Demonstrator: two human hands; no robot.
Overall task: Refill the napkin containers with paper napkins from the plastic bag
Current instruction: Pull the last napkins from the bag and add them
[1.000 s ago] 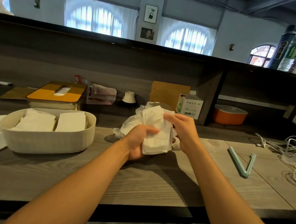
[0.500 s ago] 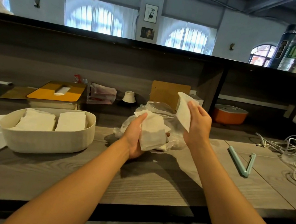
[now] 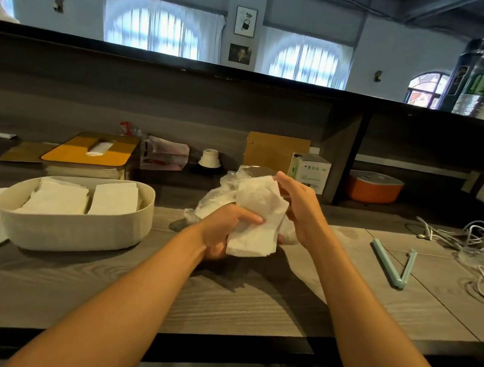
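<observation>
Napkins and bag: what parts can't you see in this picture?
- Head view: the plastic bag is mostly hidden behind the napkins and both hands, so what remains inside cannot be told.
- The left hand covers the stack's lower left side; the count is unclear.
- The right hand palm side is turned away.
- The white container wall hides how deep its napkins go.

Looks like a café or bar service counter, staff side. Raised dark counter ledge (image 3: pixel 250 74) across 12 o'clock, arched windows (image 3: pixel 154 28) and framed pictures (image 3: pixel 245 21) in the hall beyond. Open napkin container (image 3: pixel 70 230) at 9 o'clock on the wood-grain worktop (image 3: pixel 231 307), bottles (image 3: pixel 483 71) at 2 o'clock.
</observation>
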